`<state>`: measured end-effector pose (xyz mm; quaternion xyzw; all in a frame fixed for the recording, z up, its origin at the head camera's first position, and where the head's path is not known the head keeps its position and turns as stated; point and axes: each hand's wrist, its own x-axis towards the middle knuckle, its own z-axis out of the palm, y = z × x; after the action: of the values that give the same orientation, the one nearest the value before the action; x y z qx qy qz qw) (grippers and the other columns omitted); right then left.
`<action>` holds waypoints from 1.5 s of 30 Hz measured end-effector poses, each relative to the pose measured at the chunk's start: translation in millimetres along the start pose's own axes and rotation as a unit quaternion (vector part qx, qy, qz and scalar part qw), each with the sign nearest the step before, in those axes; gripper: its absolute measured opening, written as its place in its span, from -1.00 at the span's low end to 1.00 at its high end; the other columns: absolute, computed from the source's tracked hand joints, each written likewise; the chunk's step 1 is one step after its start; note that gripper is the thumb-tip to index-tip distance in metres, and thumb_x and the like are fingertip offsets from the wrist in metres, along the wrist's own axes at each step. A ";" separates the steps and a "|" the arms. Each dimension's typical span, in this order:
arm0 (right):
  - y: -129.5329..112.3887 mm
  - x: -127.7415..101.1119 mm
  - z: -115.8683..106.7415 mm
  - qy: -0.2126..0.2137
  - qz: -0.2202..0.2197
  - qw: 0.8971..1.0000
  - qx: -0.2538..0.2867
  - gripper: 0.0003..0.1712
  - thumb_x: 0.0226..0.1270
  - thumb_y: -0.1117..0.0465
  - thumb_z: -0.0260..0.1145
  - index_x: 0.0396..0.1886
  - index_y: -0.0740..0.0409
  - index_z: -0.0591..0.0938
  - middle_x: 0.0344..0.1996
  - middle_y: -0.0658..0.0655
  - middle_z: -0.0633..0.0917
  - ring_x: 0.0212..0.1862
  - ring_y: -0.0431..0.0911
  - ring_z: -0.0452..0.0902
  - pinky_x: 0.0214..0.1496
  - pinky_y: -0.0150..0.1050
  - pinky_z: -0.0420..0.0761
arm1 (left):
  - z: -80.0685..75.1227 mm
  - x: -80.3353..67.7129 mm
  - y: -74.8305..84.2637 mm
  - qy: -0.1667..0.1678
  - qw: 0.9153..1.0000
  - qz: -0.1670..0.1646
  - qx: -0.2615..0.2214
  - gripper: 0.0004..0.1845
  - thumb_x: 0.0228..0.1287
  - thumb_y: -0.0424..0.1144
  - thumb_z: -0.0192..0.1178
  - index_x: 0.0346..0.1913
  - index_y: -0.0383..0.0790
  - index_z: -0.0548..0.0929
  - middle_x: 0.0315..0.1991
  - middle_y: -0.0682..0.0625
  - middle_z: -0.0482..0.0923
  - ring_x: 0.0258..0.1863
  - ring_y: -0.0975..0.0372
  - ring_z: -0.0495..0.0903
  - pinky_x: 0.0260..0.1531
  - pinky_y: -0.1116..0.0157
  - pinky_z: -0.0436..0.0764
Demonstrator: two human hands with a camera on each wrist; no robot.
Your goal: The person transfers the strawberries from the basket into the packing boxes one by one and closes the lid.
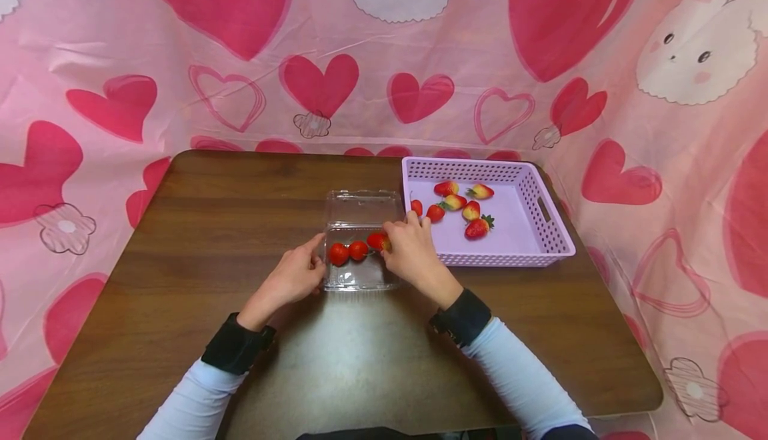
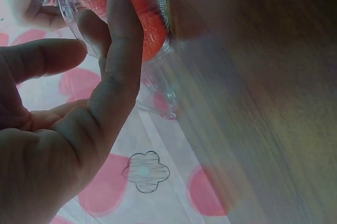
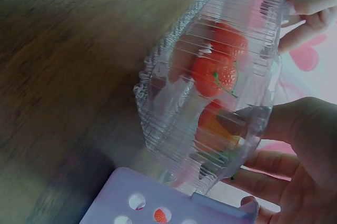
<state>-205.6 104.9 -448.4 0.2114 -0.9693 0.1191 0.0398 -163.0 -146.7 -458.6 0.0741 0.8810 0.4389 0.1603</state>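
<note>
A clear plastic clamshell box point(image 1: 360, 281) lies with its lid point(image 1: 363, 208) folded back. Inside it, on the left, sit two round red fruits point(image 1: 339, 254) that look like cherry tomatoes; a thin green stem shows on one in the right wrist view. My right hand point(image 1: 414, 247) pinches a red and yellow strawberry point(image 3: 213, 129) at the right side of the box, with thumb and fingers reaching over the wall. My left hand point(image 1: 295, 271) touches the box's left side, its index finger extended along the wall point(image 2: 125, 40).
A lilac perforated basket point(image 1: 504, 260) stands to the right, near the box. Several strawberries point(image 1: 478, 229) and a few smaller red fruits point(image 1: 417, 208) lie in its left half. The brown wooden table point(image 1: 198, 240) meets a pink heart-print cloth point(image 1: 240, 120) behind.
</note>
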 end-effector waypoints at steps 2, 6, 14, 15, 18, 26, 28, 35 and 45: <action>-0.1 -0.1 1.9 0.008 -0.007 1.000 -0.012 -0.57 0.12 0.12 0.65 -0.03 0.18 0.76 -0.32 0.11 0.77 -0.06 0.05 0.39 0.01 0.04 0.30 | -0.3 0.0 0.3 0.002 1.000 0.002 0.001 -0.24 0.48 -0.41 0.13 0.66 -0.35 0.11 -0.40 -0.11 0.52 -0.57 0.10 0.54 -0.53 0.24 0.52; -1.5 -0.2 5.5 0.017 -0.018 0.999 -0.037 -0.65 0.14 0.17 0.61 -0.09 0.16 0.76 -0.31 0.11 0.78 -0.05 0.07 0.40 0.01 0.05 0.28 | -0.3 0.1 0.2 0.004 1.000 0.001 0.002 -0.24 0.48 -0.41 0.13 0.66 -0.35 0.12 -0.40 -0.11 0.53 -0.57 0.10 0.55 -0.53 0.23 0.53; -3.2 0.1 12.3 0.026 -0.026 0.997 -0.063 -0.72 0.12 0.21 0.59 -0.17 0.12 0.75 -0.32 0.07 0.78 -0.10 0.05 0.38 0.03 0.08 0.26 | 0.7 0.4 -0.3 0.001 1.000 -0.003 -0.004 -0.24 0.48 -0.41 0.13 0.66 -0.34 0.12 -0.37 -0.12 0.52 -0.55 0.10 0.56 -0.50 0.21 0.56; -3.1 0.1 13.0 0.029 -0.028 0.997 -0.065 -0.72 0.12 0.21 0.59 -0.18 0.12 0.75 -0.34 0.06 0.78 -0.10 0.05 0.39 0.03 0.09 0.25 | 0.7 0.5 -0.2 0.002 1.000 -0.003 -0.004 -0.24 0.48 -0.41 0.13 0.66 -0.34 0.12 -0.37 -0.13 0.52 -0.55 0.09 0.56 -0.50 0.21 0.56; -2.6 0.9 15.6 0.034 -0.032 0.996 -0.070 -0.75 0.10 0.23 0.59 -0.22 0.11 0.73 -0.39 0.06 0.75 -0.10 0.07 0.39 0.02 0.10 0.25 | 0.7 0.8 0.2 0.003 1.000 -0.002 -0.003 -0.24 0.48 -0.41 0.13 0.66 -0.34 0.12 -0.37 -0.12 0.52 -0.56 0.10 0.57 -0.50 0.21 0.56; -1.7 2.7 20.6 0.022 -0.026 0.997 -0.068 -0.71 0.08 0.21 0.62 -0.20 0.11 0.72 -0.44 0.06 0.70 -0.08 0.06 0.36 0.03 0.09 0.22 | 0.4 0.4 0.4 0.006 1.000 0.000 0.002 -0.24 0.48 -0.41 0.13 0.66 -0.35 0.12 -0.39 -0.11 0.53 -0.57 0.11 0.56 -0.52 0.23 0.54; -1.3 2.8 21.7 0.020 -0.026 0.997 -0.067 -0.69 0.08 0.20 0.63 -0.19 0.10 0.72 -0.44 0.06 0.71 -0.07 0.06 0.37 0.03 0.09 0.22 | 0.2 0.4 0.3 0.005 1.000 -0.001 0.002 -0.24 0.48 -0.41 0.13 0.66 -0.35 0.12 -0.39 -0.11 0.53 -0.57 0.11 0.56 -0.52 0.23 0.54; -0.4 2.1 21.7 0.022 -0.028 0.997 -0.064 -0.62 0.07 0.17 0.65 -0.12 0.14 0.75 -0.35 0.10 0.75 -0.07 0.06 0.38 0.04 0.09 0.22 | -0.7 0.8 1.2 0.006 1.000 0.000 0.001 -0.24 0.48 -0.41 0.13 0.66 -0.36 0.11 -0.38 -0.12 0.53 -0.57 0.11 0.57 -0.52 0.22 0.55; -0.7 1.1 21.6 0.015 -0.020 0.998 -0.060 -0.55 0.08 0.15 0.66 -0.03 0.15 0.76 -0.17 0.16 0.76 -0.05 0.06 0.37 0.05 0.08 0.24 | 0.8 0.3 1.6 0.004 1.000 -0.009 0.000 -0.23 0.48 -0.41 0.13 0.67 -0.34 0.11 -0.38 -0.12 0.53 -0.56 0.09 0.55 -0.51 0.22 0.55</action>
<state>-206.9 98.5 -469.0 0.2266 -0.9695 0.0628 0.0689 -163.1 -145.1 -457.8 0.0646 0.8825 0.4374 0.1602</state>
